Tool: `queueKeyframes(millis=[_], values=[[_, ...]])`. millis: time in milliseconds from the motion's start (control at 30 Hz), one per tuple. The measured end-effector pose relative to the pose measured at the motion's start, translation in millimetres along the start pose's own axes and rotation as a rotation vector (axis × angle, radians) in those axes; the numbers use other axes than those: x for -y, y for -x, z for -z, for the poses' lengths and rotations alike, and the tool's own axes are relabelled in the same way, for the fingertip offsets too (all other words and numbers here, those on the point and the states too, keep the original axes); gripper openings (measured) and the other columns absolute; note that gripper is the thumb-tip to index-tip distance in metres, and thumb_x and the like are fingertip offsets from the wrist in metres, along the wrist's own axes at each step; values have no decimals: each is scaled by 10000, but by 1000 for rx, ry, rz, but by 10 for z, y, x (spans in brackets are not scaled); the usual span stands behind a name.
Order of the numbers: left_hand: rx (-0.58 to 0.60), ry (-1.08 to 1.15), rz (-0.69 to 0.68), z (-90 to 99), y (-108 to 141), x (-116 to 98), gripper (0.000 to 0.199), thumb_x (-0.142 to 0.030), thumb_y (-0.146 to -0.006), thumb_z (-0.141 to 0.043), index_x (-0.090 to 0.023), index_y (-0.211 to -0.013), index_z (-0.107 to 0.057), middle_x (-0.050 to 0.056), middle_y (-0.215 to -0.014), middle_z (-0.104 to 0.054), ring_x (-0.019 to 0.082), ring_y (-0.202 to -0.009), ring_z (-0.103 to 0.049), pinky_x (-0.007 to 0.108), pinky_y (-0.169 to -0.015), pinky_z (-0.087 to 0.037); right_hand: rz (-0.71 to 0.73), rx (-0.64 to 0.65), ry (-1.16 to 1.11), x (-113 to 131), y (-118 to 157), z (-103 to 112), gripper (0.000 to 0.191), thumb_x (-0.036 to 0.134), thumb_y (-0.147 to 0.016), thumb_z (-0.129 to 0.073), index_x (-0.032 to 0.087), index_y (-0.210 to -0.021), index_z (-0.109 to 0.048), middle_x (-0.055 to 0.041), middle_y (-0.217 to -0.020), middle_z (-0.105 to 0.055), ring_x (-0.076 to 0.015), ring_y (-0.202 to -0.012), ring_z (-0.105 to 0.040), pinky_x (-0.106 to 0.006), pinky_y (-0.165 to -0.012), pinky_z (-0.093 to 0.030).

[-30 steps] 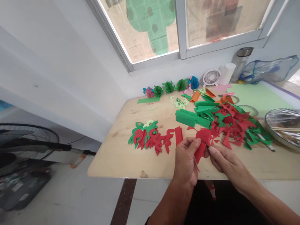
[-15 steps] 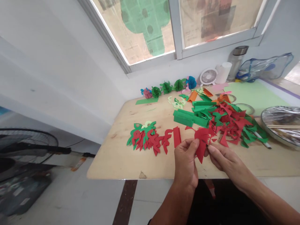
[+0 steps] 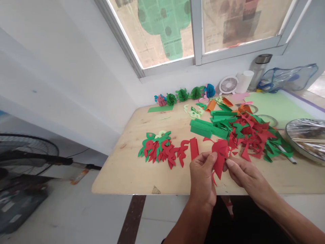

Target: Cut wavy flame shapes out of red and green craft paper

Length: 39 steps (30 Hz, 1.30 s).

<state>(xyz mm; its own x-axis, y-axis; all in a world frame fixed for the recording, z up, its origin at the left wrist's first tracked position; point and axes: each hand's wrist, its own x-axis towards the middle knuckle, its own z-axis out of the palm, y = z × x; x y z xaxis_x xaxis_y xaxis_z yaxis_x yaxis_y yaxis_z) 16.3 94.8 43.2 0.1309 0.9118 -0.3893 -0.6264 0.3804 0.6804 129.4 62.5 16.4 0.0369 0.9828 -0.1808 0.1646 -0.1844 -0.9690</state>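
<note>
My left hand pinches a piece of folded red paper between thumb and fingers, just above the table's front edge. A thin red paper strip hangs below it. My right hand is closed at the paper's right edge. A small dark bit shows by its fingertips, but what the hand grips is mostly hidden. Left of my hands lie a folded red paper strip and a pile of red and green leaf-shaped cutouts. Beyond my hands spread red paper scraps and folded green paper strips.
Several paper honeycomb figures line the wall. A small white fan, a bottle and a clear pouch stand at the back right. A film-covered bowl with chopsticks sits at the right. A marker lies nearby.
A thin red strip now hangs below the red paper, where none showed before. Both hands keep nearly the same hold. The view has shifted slightly.
</note>
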Motion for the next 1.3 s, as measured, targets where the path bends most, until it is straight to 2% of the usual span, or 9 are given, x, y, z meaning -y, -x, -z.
queueKeyframes(millis=[267,600,1067,1300], values=[[-9,37,17,33,26,34,126,-209,-635,-728,-129,-614,-632,18,-591,-649,113,-565,-598,247,-640,-478,6,-4,-23,-15,35,-50,408,509,-912,-398,216,-628,-372,73,-515,-244,-101,-465,-207,-251,-431,-148],[-3,48,6,-1,47,63,122,-209,-642,-723,-131,-611,-635,18,-601,-639,107,-575,-580,251,-668,-478,13,-14,26,10,23,-19,456,599,-874,-387,227,-621,-318,65,-518,-261,-111,-469,-238,-250,-438,-185],[39,54,124,-80,43,138,134,-239,-631,-743,-136,-660,-663,43,-707,-677,134,-691,-616,277,-767,-463,2,20,-148,-145,48,143,408,543,-886,-431,212,-653,-385,56,-564,-291,-111,-505,-248,-237,-449,-209],[7,-17,92,-152,55,192,150,-236,-622,-745,-135,-632,-634,32,-664,-658,120,-647,-595,269,-737,-462,24,-9,-124,-110,53,194,422,546,-884,-424,215,-629,-362,59,-559,-281,-106,-492,-251,-229,-423,-197]])
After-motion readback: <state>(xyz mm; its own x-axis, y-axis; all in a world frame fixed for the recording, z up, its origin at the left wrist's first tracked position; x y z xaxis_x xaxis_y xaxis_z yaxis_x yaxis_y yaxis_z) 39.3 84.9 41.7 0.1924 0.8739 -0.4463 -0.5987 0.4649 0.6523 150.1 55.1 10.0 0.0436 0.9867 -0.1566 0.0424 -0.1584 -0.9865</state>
